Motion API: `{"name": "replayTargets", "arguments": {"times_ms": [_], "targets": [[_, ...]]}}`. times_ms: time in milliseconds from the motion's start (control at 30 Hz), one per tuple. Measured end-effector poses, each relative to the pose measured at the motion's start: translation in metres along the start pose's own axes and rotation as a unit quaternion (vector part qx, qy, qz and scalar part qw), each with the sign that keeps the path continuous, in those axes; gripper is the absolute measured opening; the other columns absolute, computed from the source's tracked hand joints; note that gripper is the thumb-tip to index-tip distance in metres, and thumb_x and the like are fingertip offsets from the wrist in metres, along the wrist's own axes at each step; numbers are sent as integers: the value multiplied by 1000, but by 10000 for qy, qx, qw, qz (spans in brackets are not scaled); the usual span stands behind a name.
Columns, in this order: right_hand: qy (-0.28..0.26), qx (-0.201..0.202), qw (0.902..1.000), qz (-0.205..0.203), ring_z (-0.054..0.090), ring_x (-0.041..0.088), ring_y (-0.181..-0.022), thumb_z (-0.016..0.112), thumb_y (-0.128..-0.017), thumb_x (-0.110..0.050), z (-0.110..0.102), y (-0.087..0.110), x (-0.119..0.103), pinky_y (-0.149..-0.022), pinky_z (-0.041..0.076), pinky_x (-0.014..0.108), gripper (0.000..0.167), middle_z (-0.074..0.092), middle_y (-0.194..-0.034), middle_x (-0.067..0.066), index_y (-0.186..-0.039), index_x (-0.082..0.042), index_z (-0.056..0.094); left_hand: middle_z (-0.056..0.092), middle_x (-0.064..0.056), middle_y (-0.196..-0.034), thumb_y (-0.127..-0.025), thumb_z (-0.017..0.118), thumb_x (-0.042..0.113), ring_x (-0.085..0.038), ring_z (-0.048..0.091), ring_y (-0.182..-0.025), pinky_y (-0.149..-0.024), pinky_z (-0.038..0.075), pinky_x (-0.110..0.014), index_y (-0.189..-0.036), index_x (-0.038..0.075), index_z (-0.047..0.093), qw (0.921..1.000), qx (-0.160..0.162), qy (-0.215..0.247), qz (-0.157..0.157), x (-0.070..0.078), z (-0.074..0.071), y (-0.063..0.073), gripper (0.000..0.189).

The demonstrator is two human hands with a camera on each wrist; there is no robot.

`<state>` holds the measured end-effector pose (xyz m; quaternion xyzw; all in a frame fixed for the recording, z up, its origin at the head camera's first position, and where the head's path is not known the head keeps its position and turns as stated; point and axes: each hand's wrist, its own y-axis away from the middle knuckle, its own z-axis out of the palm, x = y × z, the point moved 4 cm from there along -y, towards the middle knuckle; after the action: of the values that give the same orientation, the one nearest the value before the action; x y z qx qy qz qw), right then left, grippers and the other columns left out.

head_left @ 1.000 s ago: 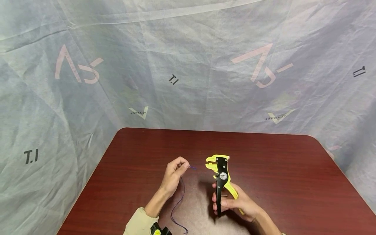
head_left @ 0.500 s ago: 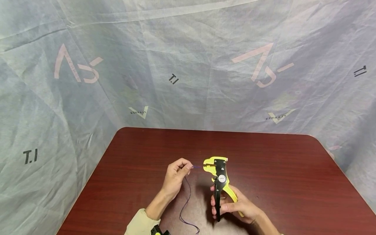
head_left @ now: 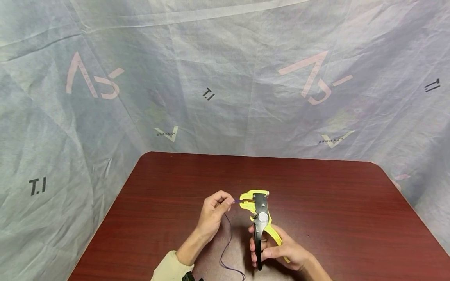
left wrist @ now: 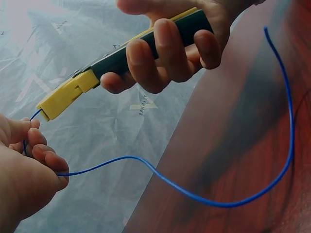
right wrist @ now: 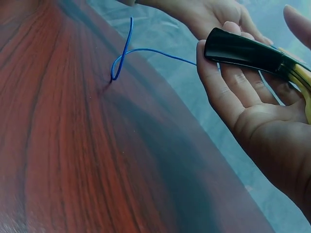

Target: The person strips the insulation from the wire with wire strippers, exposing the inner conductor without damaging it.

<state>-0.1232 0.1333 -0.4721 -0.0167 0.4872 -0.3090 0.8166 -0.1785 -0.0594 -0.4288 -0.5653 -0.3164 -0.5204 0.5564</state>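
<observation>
My left hand (head_left: 212, 214) pinches a thin blue wire (left wrist: 221, 204) near one end, between thumb and forefinger. The short end reaches into the mouth of a yellow and black wire stripper (head_left: 260, 207). My right hand (head_left: 284, 249) grips the stripper by its handles, fingers curled round the black one (right wrist: 243, 52), with the head pointing up and its mouth toward the left hand. The two handles stand apart. From the left hand the rest of the wire hangs in a long curve, its loose end (right wrist: 130, 29) near the table edge in the right wrist view.
A dark red wood-grain table (head_left: 168, 175) lies beneath both hands. Pale grey sheeting (head_left: 228, 78) with printed marks hangs behind and at the sides of the table. A cream sleeve (head_left: 172, 266) covers the left forearm.
The left hand has moved right with the wire, and the stripper has shifted slightly left and down. The wire's end, apart from the stripper earlier, now sits in its mouth.
</observation>
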Motion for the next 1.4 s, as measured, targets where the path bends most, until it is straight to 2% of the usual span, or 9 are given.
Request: {"name": "replayTargets", "arguments": {"times_ms": [167, 367, 533, 800, 1167, 1400], "targets": [[38, 7, 10000, -33, 70, 25, -106, 46, -96, 8, 1, -1, 0, -94, 57, 40, 53, 63, -122, 7, -146, -1, 34, 49, 8, -72, -98, 54, 0, -3, 48, -69, -65, 41, -21, -92, -21, 51, 10000, 37, 29, -6, -1, 2, 1, 22], [51, 32, 10000, 12, 70, 23, -106, 47, -96, 8, 2, -1, 2, -94, 57, 39, 53, 63, -122, 6, -146, 0, 33, 50, 9, -73, -99, 54, 1, -2, 48, -70, -66, 41, -17, -93, -20, 51, 9997, 103, 210, 25, -1, 6, 3, 21], [71, 41, 10000, 24, 70, 22, -106, 47, -96, 8, 3, -1, 2, -94, 57, 39, 52, 63, -122, 6, -146, -1, 34, 51, 11, -74, -99, 54, 1, 0, 48, -69, -65, 40, -21, -94, -19, 51, 9999, 33, 164, -9, -1, 10, 4, 21], [125, 9, 9999, -69, 70, 23, -105, 46, -95, 10, 2, -2, 2, -94, 56, 37, 54, 63, -122, 6, -146, 0, 33, 52, 12, -74, -99, 54, 1, -1, 48, -69, -65, 41, -17, -94, -17, 53, 9997, 185, 90, -106, -1, 11, 6, 19], [39, 12, 10000, -32, 69, 22, -105, 46, -95, 10, 3, -2, 4, -94, 57, 36, 54, 63, -122, 6, -146, -1, 34, 49, 10, -70, -100, 53, 2, -1, 46, -65, -59, 34, -21, -97, -20, 49, 9969, 415, 548, -380, -4, 15, 8, 23], [30, 56, 10000, -36, 69, 22, -104, 45, -94, 12, 3, -3, 5, -93, 57, 36, 54, 64, -121, 6, -145, -2, 35, 47, 8, -69, -100, 54, 3, -2, 45, -66, -62, 37, -17, -96, -18, 51, 9978, 407, 355, -386, -4, 16, 9, 22]]}}
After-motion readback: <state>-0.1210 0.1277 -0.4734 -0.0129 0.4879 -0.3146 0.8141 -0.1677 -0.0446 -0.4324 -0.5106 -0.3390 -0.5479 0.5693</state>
